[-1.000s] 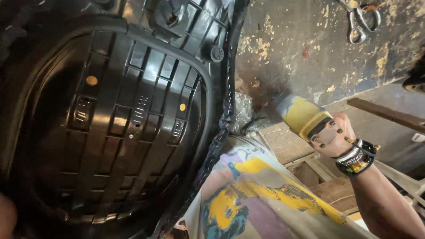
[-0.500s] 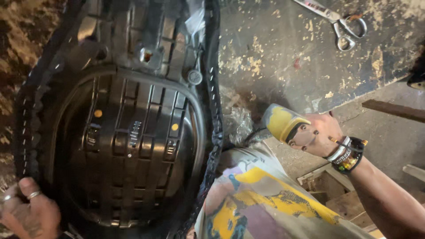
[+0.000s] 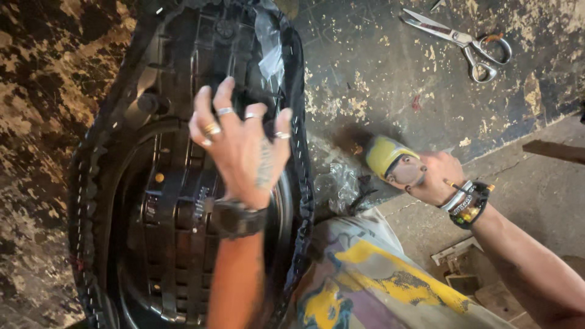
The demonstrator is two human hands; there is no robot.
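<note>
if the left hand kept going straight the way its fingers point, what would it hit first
Probably the clear plastic film on the upper part of the black ribbed seat base; the left hand already lies over that base, though depth is unclear.

left hand: fingers spread, palm down on the seat base, rings on several fingers, dark watch at the wrist
seat base: black ribbed plastic, underside up, black cover wrapped over its rim and stapled along the edge
film: clear plastic scrap at the top of the base, just above the fingertips
right hand: closed round a tool with a yellow-green head, probably a stapler; head sits near the cover's right edge, contact unclear
wrist: stacked bracelets
scissors: lying on the worn floor, top right, well apart from both hands
lap: painted cloth, yellow and blue, bottom centre
</note>
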